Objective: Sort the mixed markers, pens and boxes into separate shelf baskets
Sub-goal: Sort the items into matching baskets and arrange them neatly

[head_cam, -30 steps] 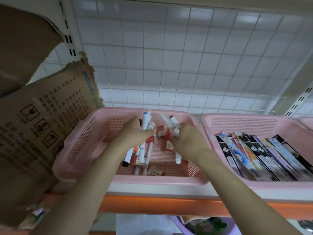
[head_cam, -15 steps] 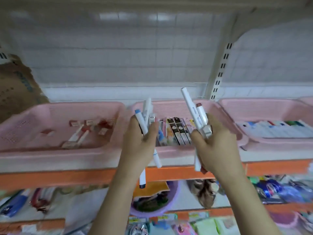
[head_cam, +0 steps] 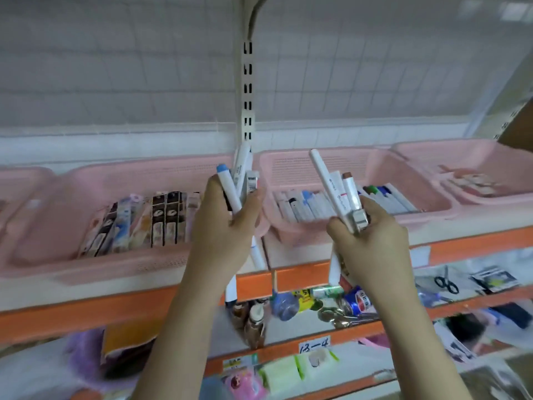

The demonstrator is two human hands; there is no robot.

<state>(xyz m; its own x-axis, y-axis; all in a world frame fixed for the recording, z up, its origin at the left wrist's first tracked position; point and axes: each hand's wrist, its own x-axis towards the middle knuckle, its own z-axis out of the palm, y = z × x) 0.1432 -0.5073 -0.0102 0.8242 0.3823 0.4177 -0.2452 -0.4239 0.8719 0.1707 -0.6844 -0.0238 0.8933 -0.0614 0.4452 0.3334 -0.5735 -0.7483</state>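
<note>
markers [head_cam: 334, 187] upright in both hands [head_cam: 227, 223]

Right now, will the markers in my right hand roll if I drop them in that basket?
Probably: the markers look round, smooth and stiff. The marker basket has walls that should stop them, and the markers lying there may check rolling.

Open air lies above both hands up to the tiled back wall [head_cam: 144, 82]. The slotted upright [head_cam: 247, 90] rises between them, apparently behind. Ahead, the pink baskets [head_cam: 360, 160] are open-topped, though partly filled.
</note>
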